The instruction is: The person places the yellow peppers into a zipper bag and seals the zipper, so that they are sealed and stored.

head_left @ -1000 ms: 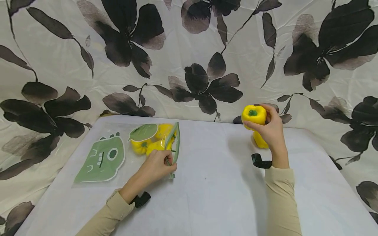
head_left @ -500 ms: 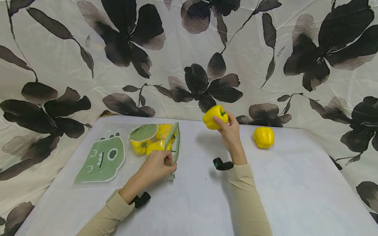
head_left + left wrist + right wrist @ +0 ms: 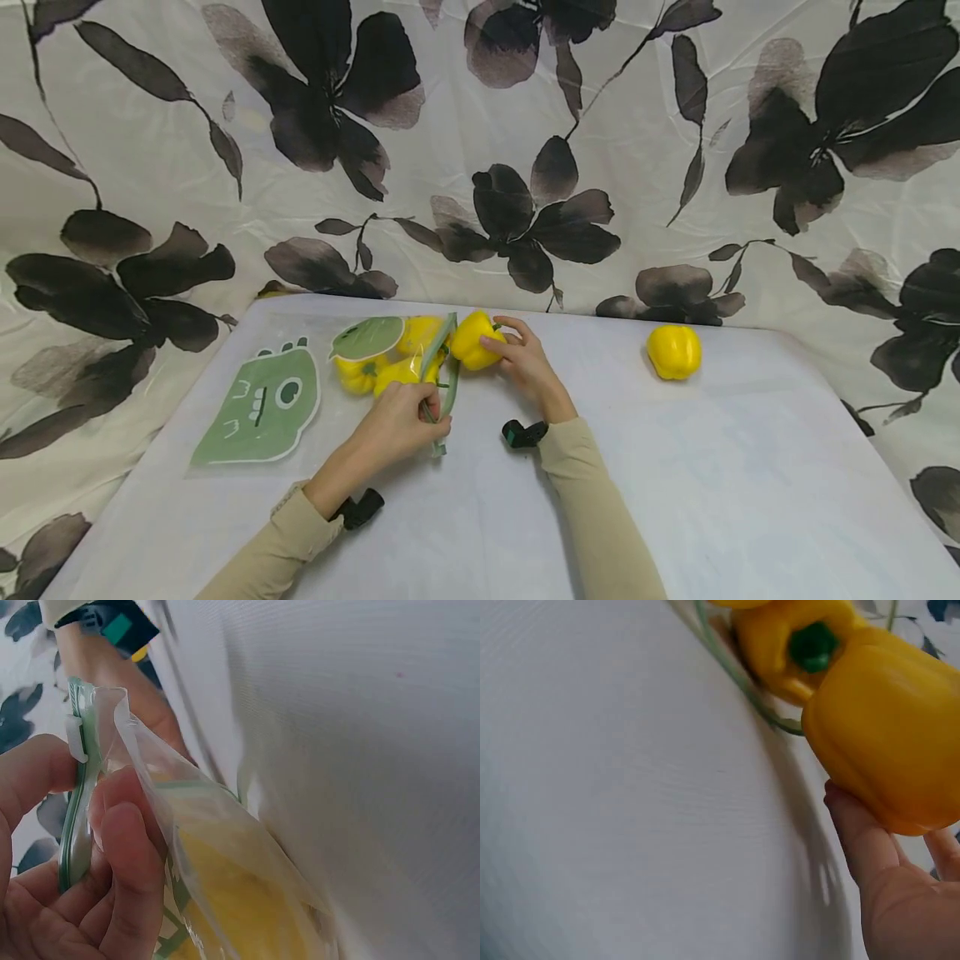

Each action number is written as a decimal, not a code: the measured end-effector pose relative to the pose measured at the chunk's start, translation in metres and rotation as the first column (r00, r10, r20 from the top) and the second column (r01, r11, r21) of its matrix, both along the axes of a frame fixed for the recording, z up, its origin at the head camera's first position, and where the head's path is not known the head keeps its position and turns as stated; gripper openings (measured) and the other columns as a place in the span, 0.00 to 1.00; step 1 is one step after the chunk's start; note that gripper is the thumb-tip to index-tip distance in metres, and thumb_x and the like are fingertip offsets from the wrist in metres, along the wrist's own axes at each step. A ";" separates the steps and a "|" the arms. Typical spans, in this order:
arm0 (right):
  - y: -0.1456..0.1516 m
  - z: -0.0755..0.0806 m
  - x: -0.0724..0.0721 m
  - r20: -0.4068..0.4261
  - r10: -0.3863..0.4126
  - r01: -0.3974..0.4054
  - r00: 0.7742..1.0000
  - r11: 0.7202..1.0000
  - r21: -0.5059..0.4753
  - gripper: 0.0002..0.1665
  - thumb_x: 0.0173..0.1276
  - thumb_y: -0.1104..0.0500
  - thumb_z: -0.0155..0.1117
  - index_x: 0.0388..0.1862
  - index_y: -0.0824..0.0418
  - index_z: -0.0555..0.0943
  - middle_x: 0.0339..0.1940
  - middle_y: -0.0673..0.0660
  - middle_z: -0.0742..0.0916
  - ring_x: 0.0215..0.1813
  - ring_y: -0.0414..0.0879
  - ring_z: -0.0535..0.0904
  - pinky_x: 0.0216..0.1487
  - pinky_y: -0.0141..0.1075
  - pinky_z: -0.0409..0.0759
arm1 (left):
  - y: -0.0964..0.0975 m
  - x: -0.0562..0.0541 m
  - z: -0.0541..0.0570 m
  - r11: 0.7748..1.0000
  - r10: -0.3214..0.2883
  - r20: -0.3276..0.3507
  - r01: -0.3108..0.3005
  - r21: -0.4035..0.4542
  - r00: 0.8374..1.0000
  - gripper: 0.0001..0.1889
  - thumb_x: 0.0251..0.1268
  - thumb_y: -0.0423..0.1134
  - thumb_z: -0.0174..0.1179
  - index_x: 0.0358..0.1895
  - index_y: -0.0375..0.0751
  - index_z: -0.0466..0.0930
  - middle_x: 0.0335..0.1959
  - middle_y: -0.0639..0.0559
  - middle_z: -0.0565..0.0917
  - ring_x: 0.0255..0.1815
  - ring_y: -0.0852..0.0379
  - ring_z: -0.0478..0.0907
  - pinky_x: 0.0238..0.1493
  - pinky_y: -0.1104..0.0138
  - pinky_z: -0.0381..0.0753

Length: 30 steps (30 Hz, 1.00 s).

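A clear zip bag [image 3: 258, 408] with a green cartoon print lies on the left of the table, several yellow bell peppers [image 3: 356, 375] inside it. My left hand [image 3: 401, 421] pinches the bag's green zip edge near its lower corner; the left wrist view shows a white slider [image 3: 76, 739] there. At the bag's open mouth, my right hand [image 3: 528, 367] holds another yellow bell pepper [image 3: 474, 340] between thumb and fingers. In the right wrist view this pepper overlaps a green-stemmed pepper [image 3: 780, 645] behind the bag's rim.
One more yellow bell pepper [image 3: 674, 352] stands on the white-covered table [image 3: 750, 467] at the right, near the back edge. Behind the table hangs a floral cloth [image 3: 420, 150]. A black wrist camera [image 3: 523, 434] sits at my right cuff.
My right hand has carried the yellow bell pepper leftward and down, from beside the lone pepper to the bag's mouth. The left hand has kept its place on the zip edge.
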State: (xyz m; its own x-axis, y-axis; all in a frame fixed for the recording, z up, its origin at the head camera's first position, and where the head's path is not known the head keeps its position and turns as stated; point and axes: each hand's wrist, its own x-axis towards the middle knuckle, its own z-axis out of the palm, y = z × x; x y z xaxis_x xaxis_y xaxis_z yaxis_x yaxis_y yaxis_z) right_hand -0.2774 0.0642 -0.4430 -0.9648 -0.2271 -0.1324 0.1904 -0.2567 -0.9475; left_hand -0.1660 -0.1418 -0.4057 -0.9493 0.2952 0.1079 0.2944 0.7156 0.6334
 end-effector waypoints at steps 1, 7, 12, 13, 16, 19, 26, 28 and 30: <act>-0.002 -0.002 0.000 0.007 0.015 -0.015 1.000 1.000 0.014 0.31 0.68 0.67 0.63 0.69 0.62 0.67 0.59 0.65 0.77 0.51 0.49 0.78 0.51 0.34 0.78 | 0.000 0.000 0.000 1.000 -0.001 0.003 0.001 -0.001 1.000 0.12 0.53 0.37 0.70 0.22 0.46 0.74 0.13 0.57 0.71 0.16 0.62 0.66 0.18 0.70 0.65; -0.012 -0.006 -0.001 0.045 0.079 -0.079 0.996 0.997 0.010 0.37 0.65 0.68 0.63 0.73 0.64 0.64 0.64 0.65 0.72 0.57 0.52 0.74 0.60 0.40 0.75 | -0.001 -0.001 0.001 1.000 -0.020 0.014 0.020 0.002 1.000 0.12 0.53 0.37 0.70 0.22 0.46 0.74 0.14 0.57 0.71 0.16 0.62 0.66 0.18 0.70 0.65; -0.018 -0.006 -0.004 0.022 0.126 -0.125 0.992 0.992 -0.033 0.36 0.61 0.72 0.63 0.69 0.65 0.66 0.68 0.62 0.72 0.60 0.51 0.72 0.64 0.40 0.72 | -0.001 -0.002 0.000 0.999 -0.035 0.015 0.035 0.007 0.999 0.12 0.53 0.36 0.70 0.22 0.46 0.74 0.14 0.57 0.71 0.16 0.62 0.66 0.19 0.71 0.65; -0.019 -0.007 -0.005 0.018 0.126 -0.125 0.992 0.991 -0.045 0.34 0.60 0.74 0.63 0.66 0.64 0.67 0.67 0.61 0.72 0.60 0.51 0.72 0.63 0.39 0.72 | -0.001 -0.003 0.000 0.999 -0.037 0.014 0.037 0.007 0.999 0.12 0.52 0.35 0.70 0.22 0.46 0.74 0.14 0.57 0.71 0.17 0.62 0.66 0.19 0.71 0.65; -0.019 -0.010 -0.008 0.006 0.143 -0.142 0.990 0.987 -0.068 0.28 0.59 0.77 0.61 0.57 0.60 0.70 0.65 0.60 0.74 0.58 0.49 0.72 0.63 0.37 0.70 | -0.001 -0.003 -0.001 0.999 -0.043 0.008 0.043 0.004 0.999 0.12 0.52 0.34 0.69 0.22 0.46 0.74 0.15 0.57 0.71 0.17 0.62 0.66 0.20 0.70 0.65; -0.018 -0.012 -0.011 0.001 0.186 -0.185 0.983 0.979 -0.079 0.25 0.59 0.78 0.59 0.51 0.57 0.69 0.65 0.59 0.74 0.58 0.49 0.72 0.65 0.39 0.66 | -0.001 -0.002 0.000 0.999 -0.042 0.013 0.042 0.004 0.999 0.12 0.51 0.34 0.69 0.22 0.46 0.74 0.15 0.57 0.72 0.18 0.61 0.67 0.20 0.70 0.66; -0.020 -0.011 -0.015 0.015 0.262 -0.262 0.965 0.965 -0.019 0.26 0.59 0.77 0.59 0.51 0.53 0.69 0.64 0.60 0.73 0.60 0.51 0.69 0.72 0.46 0.56 | -0.001 -0.003 -0.001 0.999 -0.039 0.024 0.039 0.005 0.999 0.11 0.50 0.33 0.69 0.22 0.46 0.74 0.15 0.57 0.72 0.17 0.61 0.67 0.19 0.70 0.66; -0.021 -0.011 -0.015 0.012 0.264 -0.265 0.964 0.964 0.008 0.26 0.60 0.76 0.60 0.52 0.53 0.68 0.65 0.61 0.73 0.61 0.51 0.69 0.74 0.48 0.52 | -0.001 -0.003 -0.001 0.999 -0.044 0.019 0.044 0.005 0.999 0.11 0.50 0.33 0.69 0.22 0.46 0.74 0.15 0.57 0.71 0.17 0.61 0.66 0.19 0.70 0.66; -0.022 -0.011 -0.014 0.000 0.268 -0.267 0.964 0.963 0.034 0.26 0.62 0.74 0.60 0.54 0.54 0.68 0.66 0.63 0.73 0.62 0.52 0.69 0.74 0.50 0.49 | -0.001 -0.003 -0.002 0.999 -0.048 0.013 0.048 0.007 0.999 0.11 0.50 0.33 0.69 0.22 0.46 0.74 0.14 0.57 0.71 0.16 0.62 0.66 0.19 0.70 0.66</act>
State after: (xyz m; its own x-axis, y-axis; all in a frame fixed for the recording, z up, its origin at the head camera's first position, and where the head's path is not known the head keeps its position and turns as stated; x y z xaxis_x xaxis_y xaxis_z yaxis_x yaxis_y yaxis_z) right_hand -0.2918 0.0418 -0.4544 -0.8701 -0.4725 -0.1403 0.2439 -0.1654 -0.9556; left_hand -0.1694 -0.1423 -0.4074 -0.9354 0.3399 0.0975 0.3201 0.6968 0.6418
